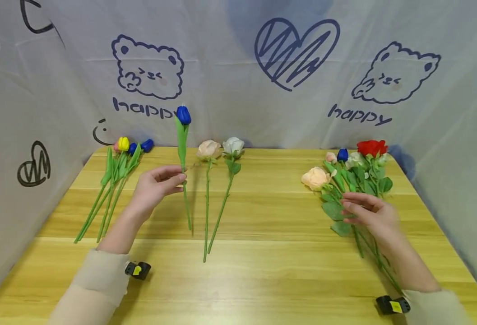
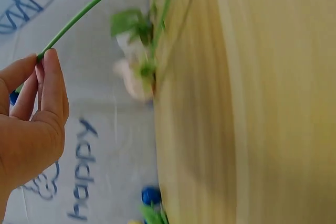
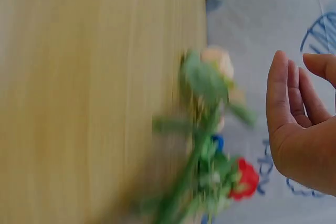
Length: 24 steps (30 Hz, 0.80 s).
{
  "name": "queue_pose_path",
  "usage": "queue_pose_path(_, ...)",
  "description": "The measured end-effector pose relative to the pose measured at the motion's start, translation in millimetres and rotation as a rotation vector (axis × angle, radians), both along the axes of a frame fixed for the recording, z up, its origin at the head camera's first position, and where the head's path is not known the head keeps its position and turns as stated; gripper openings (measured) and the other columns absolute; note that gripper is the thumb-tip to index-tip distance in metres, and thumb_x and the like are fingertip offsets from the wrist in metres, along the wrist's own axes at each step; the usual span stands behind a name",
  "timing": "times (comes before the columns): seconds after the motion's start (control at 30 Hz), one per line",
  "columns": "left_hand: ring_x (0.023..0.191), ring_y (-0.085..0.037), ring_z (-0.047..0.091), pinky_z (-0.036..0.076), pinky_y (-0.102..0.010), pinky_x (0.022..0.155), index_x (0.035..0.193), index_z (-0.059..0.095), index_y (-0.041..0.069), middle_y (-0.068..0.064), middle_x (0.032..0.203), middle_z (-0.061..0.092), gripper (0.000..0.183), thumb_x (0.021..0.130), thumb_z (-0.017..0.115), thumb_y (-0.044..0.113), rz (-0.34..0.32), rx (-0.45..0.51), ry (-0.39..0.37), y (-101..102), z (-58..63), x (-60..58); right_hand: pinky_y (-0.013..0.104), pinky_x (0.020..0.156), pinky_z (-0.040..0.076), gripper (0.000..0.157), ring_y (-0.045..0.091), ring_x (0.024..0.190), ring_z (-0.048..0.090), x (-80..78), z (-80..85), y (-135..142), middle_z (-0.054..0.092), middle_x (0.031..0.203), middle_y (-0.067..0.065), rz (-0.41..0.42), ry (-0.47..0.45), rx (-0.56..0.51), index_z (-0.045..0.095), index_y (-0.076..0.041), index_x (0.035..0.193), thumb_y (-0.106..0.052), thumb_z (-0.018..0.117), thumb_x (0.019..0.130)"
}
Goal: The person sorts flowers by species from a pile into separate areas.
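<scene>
My left hand (image 1: 157, 186) pinches the green stem of a blue tulip (image 1: 183, 115) between thumb and fingertips. The tulip is held upright, bloom at the top, and its stem (image 2: 86, 10) shows in the left wrist view. Over the stems of a mixed bunch at the right, my right hand (image 1: 374, 219) has its fingers relaxed. The right wrist view shows a gap between that thumb and the fingers (image 3: 278, 85), with nothing in it. In this bunch are a red rose (image 1: 371, 148), a peach rose (image 1: 316, 178), a blue tulip (image 1: 342, 155) and green leaves.
A peach rose (image 1: 208, 150) and a white rose (image 1: 233, 146) lie side by side mid-table. Several tulips, among them a yellow one (image 1: 123, 144), lie at the left. Behind the wooden table (image 1: 270, 271) hangs a pale cloth (image 1: 222, 81) with drawings.
</scene>
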<state>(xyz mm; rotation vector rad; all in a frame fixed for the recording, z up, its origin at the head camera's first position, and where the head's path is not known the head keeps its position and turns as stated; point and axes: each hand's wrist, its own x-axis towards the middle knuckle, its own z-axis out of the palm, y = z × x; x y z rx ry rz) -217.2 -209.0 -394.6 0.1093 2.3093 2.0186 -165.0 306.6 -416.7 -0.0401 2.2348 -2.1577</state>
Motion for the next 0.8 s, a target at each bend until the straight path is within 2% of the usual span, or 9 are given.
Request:
queue_pose_path(0.17, 0.098, -0.006, 0.069, 0.063, -0.028, 0.090, 0.142, 0.055, -0.009, 0.009, 0.111, 0.068, 0.052, 0.103, 0.070, 0.022, 0.049, -0.060, -0.010, -40.5, 2.7, 1.8, 0.027, 0.076, 0.065, 0.022, 0.010, 0.092, 0.073, 3.9, 2.3, 39.2, 0.074, 0.107, -0.010, -0.024, -0.055, 0.079, 0.073, -0.020, 0.122, -0.014, 0.072, 0.101)
queue_pose_path(0.33, 0.094, -0.001, 0.069, 0.062, -0.023, 0.086, 0.143, 0.054, -0.009, 0.017, 0.106, 0.069, 0.057, 0.103, 0.069, 0.028, 0.112, -0.167, -0.012, -83.2, 2.2, 0.1, 0.026, 0.078, 0.064, 0.020, 0.005, 0.093, 0.072, 2.7, -1.6, 66.6, 0.073, 0.105, -0.016, -0.001, -0.113, 0.170, 0.070, -0.027, 0.118, -0.014, 0.067, 0.104)
queue_pose_path(0.37, 0.093, 0.000, 0.069, 0.062, -0.022, 0.085, 0.144, 0.053, -0.009, 0.019, 0.105, 0.069, 0.058, 0.103, 0.068, 0.029, 0.123, -0.198, -0.008, -91.5, 1.5, -0.3, 0.026, 0.079, 0.064, 0.020, 0.005, 0.093, 0.072, 2.3, -3.3, 70.3, 0.073, 0.104, -0.017, 0.003, -0.130, 0.192, 0.070, -0.026, 0.119, -0.014, 0.067, 0.104)
queue_pose_path(0.43, 0.090, 0.001, 0.069, 0.062, -0.019, 0.081, 0.144, 0.054, -0.008, 0.024, 0.102, 0.068, 0.059, 0.103, 0.067, 0.033, 0.145, -0.275, 0.001, -108.0, 1.3, -0.6, 0.027, 0.080, 0.065, 0.022, 0.004, 0.093, 0.072, 1.3, -6.6, 75.5, 0.073, 0.103, -0.017, 0.008, -0.155, 0.253, 0.068, -0.016, 0.126, -0.014, 0.067, 0.104)
queue_pose_path(0.5, 0.087, 0.002, 0.069, 0.060, -0.016, 0.077, 0.144, 0.055, -0.008, 0.028, 0.100, 0.066, 0.060, 0.104, 0.066, 0.035, 0.161, -0.349, 0.018, -124.6, 1.3, -1.3, 0.028, 0.081, 0.065, 0.034, 0.004, 0.093, 0.072, 0.4, -9.4, 78.5, 0.072, 0.104, -0.016, 0.018, -0.172, 0.342, 0.062, -0.003, 0.135, -0.015, 0.067, 0.104)
queue_pose_path(0.6, 0.083, 0.002, 0.068, 0.056, -0.013, 0.074, 0.144, 0.056, -0.006, 0.034, 0.098, 0.061, 0.060, 0.105, 0.064, 0.039, 0.175, -0.450, 0.016, -149.1, 2.1, -2.7, 0.031, 0.081, 0.065, 0.055, 0.005, 0.092, 0.071, -0.3, -11.7, 80.4, 0.072, 0.112, -0.002, 0.040, -0.190, 0.466, 0.047, 0.014, 0.145, -0.016, 0.067, 0.104)
queue_pose_path(0.73, 0.082, 0.005, 0.066, 0.054, -0.013, 0.072, 0.144, 0.056, -0.006, 0.039, 0.096, 0.057, 0.060, 0.106, 0.061, 0.040, 0.190, -0.534, -0.008, -176.0, -0.1, -6.2, 0.033, 0.080, 0.065, 0.063, 0.009, 0.091, 0.072, -0.7, -12.2, 81.1, 0.063, 0.128, 0.025, 0.081, -0.222, 0.577, 0.042, 0.016, 0.148, -0.020, 0.068, 0.103)
queue_pose_path(0.8, 0.081, 0.004, 0.065, 0.056, -0.014, 0.072, 0.143, 0.056, -0.007, 0.038, 0.096, 0.057, 0.059, 0.106, 0.061, 0.039, 0.198, -0.546, -0.024, -185.2, -2.7, -8.8, 0.034, 0.078, 0.065, 0.064, 0.011, 0.091, 0.072, -1.4, -12.2, 81.0, 0.058, 0.133, 0.031, 0.090, -0.230, 0.602, 0.042, 0.015, 0.148, -0.021, 0.069, 0.103)
